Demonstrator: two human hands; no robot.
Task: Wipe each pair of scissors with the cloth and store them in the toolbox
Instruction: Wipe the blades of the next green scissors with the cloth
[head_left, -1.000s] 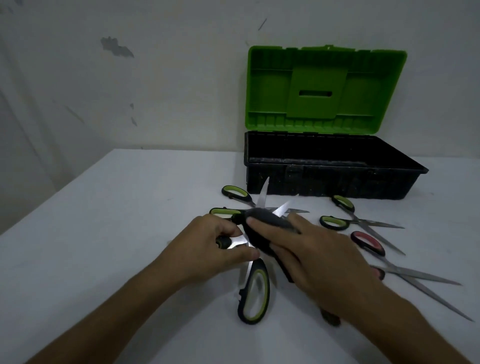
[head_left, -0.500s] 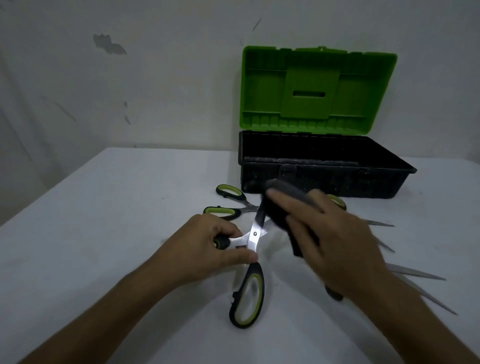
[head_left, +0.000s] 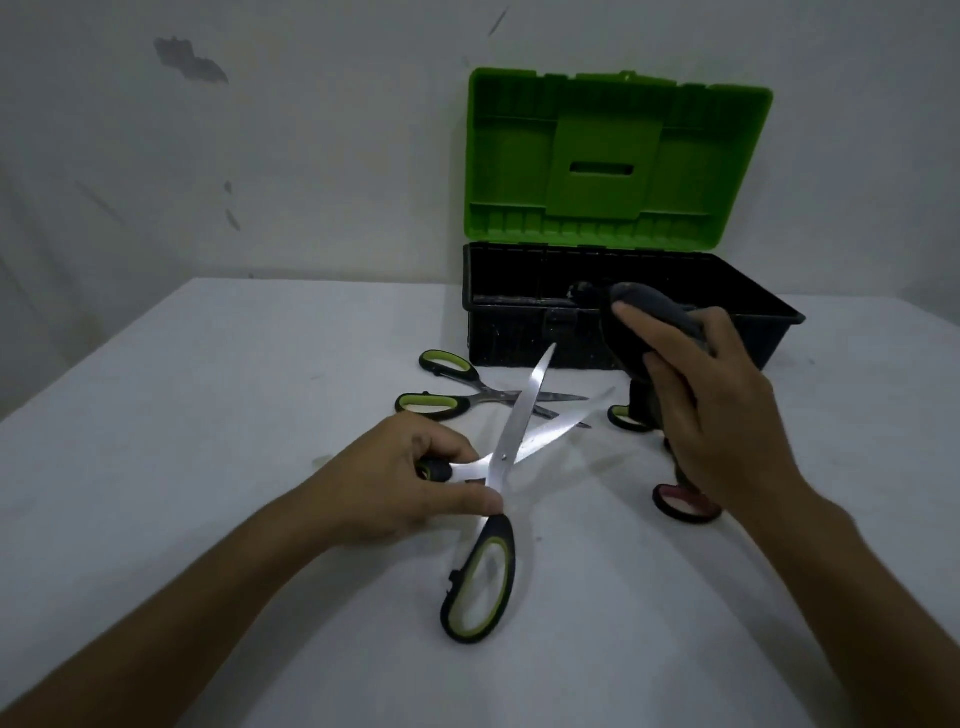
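Observation:
My left hand (head_left: 415, 483) grips a pair of green-handled scissors (head_left: 514, 447) near the pivot, with the blades spread open and pointing away from me. One green and black handle (head_left: 480, 587) hangs below my thumb. My right hand (head_left: 711, 415) holds a dark grey cloth (head_left: 654, 312), lifted off the blades and up in front of the toolbox. The black toolbox (head_left: 519, 338) stands open at the back with its green lid (head_left: 613, 161) upright.
A second green-handled pair (head_left: 447, 400) lies on the white table (head_left: 208, 415) left of the box. A green handle (head_left: 626, 418) and a red handle (head_left: 685, 501) show beside my right hand, their blades hidden. A wall rises close behind the box.
My right hand slid the cloth up along the blades and off their tips, rising toward the toolbox. The blades are now bare. My left hand kept its grip.

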